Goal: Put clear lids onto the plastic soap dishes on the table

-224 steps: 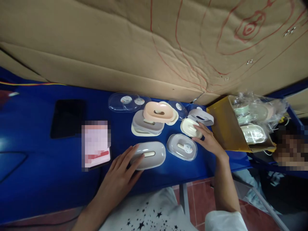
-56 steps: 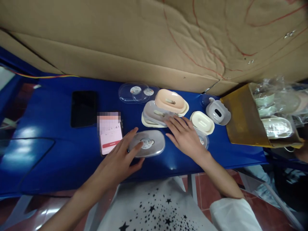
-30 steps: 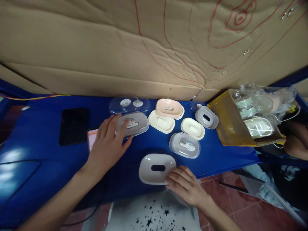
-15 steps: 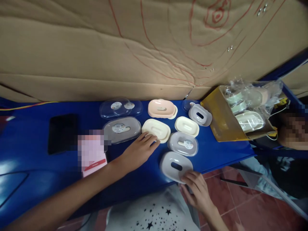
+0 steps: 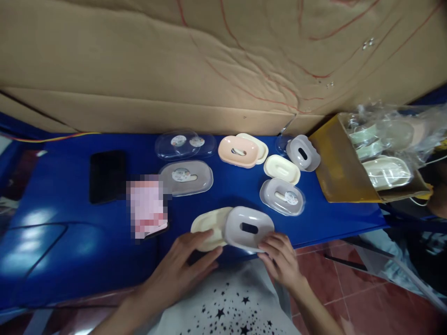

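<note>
I can't read a word: the stickers [image 5: 179,141] on the lids [image 5: 163,151], eleven and one o'clock, are too small; the phone [image 5: 148,200], ten o'clock, shows pixelated.

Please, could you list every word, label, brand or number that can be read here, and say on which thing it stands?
No word, brand or number is readable.
Two stickers on the clear lids: too blurred.
Sticker on the left lidded dish: too blurred.
Sticker on the right lidded dish: too blurred.
Phone screen: pixelated.
Dark shirt: print unclear.
Cream tray and gray dish in front: no text visible.
</note>
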Motion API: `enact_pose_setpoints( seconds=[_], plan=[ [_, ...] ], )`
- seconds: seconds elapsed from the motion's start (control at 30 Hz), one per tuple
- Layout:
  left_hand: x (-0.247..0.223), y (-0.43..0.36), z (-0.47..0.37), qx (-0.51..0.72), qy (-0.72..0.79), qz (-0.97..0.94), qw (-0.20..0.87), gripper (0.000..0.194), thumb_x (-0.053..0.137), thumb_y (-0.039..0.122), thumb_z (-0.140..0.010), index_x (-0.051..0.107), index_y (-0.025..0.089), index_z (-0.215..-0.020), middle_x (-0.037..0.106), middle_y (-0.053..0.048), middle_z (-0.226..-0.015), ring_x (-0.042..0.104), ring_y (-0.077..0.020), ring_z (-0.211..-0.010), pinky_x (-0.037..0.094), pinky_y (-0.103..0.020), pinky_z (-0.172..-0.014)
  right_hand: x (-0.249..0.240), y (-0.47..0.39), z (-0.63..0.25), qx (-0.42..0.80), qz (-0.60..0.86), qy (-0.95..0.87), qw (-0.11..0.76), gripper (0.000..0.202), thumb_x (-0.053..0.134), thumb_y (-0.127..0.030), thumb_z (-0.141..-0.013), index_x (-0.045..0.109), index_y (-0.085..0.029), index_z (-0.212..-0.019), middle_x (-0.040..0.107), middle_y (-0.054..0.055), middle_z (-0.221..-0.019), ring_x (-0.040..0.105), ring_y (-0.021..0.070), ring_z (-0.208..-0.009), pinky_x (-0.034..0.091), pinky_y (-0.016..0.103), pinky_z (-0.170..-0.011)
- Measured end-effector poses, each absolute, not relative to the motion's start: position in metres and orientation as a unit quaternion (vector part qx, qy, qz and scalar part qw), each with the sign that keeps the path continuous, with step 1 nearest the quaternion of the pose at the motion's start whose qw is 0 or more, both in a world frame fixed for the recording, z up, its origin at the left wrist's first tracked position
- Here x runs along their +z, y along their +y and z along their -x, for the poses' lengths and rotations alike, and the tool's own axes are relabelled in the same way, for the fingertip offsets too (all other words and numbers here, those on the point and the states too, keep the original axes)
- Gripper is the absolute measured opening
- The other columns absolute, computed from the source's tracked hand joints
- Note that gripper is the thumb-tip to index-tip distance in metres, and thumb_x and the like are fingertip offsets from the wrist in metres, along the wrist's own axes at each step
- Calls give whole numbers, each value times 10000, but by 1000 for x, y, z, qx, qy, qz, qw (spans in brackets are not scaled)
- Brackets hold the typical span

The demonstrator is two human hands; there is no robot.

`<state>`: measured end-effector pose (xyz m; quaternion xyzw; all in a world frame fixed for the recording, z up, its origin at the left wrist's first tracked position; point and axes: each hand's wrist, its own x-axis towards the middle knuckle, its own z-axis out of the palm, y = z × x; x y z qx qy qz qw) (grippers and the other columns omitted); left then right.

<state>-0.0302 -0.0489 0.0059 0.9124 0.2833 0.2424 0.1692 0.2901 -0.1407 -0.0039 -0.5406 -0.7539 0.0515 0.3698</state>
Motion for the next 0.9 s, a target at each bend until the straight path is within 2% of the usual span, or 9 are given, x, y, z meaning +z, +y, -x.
enact_pose_setpoints(
  seconds=[0.07,0.13,0.2,0.27,0.33,0.4,0.47,0.63,0.9],
  plan=[
    [7,-56,42,280,322,-888,171,784,802,305,-996,415,400,-1671,473,-165,-1689,666,-371,-1365,693,-565,-974,-6,-132,-281,49,487,-789,373,365,669,-169,-1058,702,-314,-1391,792,31,-1101,752,253,-1090,683,477,-947],
    [11,-58,48,276,328,-882,196,817,823,323,-979,401,369,-1678,371,-180,-1750,583,-404,-1473,677,-580,-1031,-6,-124,-274,51,434,-815,382,401,728,-172,-1029,708,-323,-1400,786,25,-1159,723,257,-1182,668,496,-1038],
    [16,-57,50,271,326,-877,225,724,794,269,-999,457,328,-1637,348,-169,-1766,535,-393,-1526,653,-558,-1090,-3,-114,-271,68,394,-834,381,485,820,-173,-965,704,-310,-1416,753,37,-1281,656,280,-1337,629,527,-1138],
    [18,-55,50,292,326,-867,239,563,743,207,-1025,544,289,-1545,355,-146,-1766,520,-363,-1545,633,-527,-1130,2,-102,-272,99,376,-846,365,569,891,-215,-913,686,-286,-1439,668,67,-1458,524,333,-1518,573,571,-1217],
    [15,-53,49,316,328,-857,242,422,707,199,-1048,598,262,-1450,346,-125,-1774,507,-338,-1559,616,-507,-1157,7,-87,-275,145,376,-852,336,592,884,-307,-936,650,-274,-1478,561,97,-1598,416,362,-1613,537,581,-1252],
    [7,-52,48,323,337,-850,243,350,693,226,-1063,612,252,-1402,340,-108,-1780,511,-318,-1559,604,-496,-1172,10,-74,-279,188,378,-857,294,570,802,-381,-1007,598,-276,-1529,515,115,-1651,415,335,-1625,530,538,-1263],
    [-2,-52,46,319,349,-848,241,359,706,259,-1061,606,251,-1406,342,-105,-1782,527,-316,-1550,597,-506,-1180,11,-63,-282,213,376,-865,254,530,731,-376,-1058,569,-274,-1552,535,117,-1644,448,293,-1611,528,490,-1269],
    [-17,-52,48,288,340,-873,198,470,742,258,-1037,596,215,-1482,396,-164,-1752,577,-353,-1506,608,-526,-1170,8,-54,-287,209,367,-881,215,442,743,-323,-1051,634,-241,-1472,577,123,-1618,412,296,-1635,526,485,-1271],
    [-9,-52,45,253,338,-892,163,319,628,255,-1100,628,155,-1402,434,-208,-1709,564,-350,-1518,622,-489,-1153,12,-53,-288,170,352,-903,178,337,685,-325,-1086,677,-196,-1397,614,146,-1590,390,299,-1645,523,489,-1265]
  ],
)
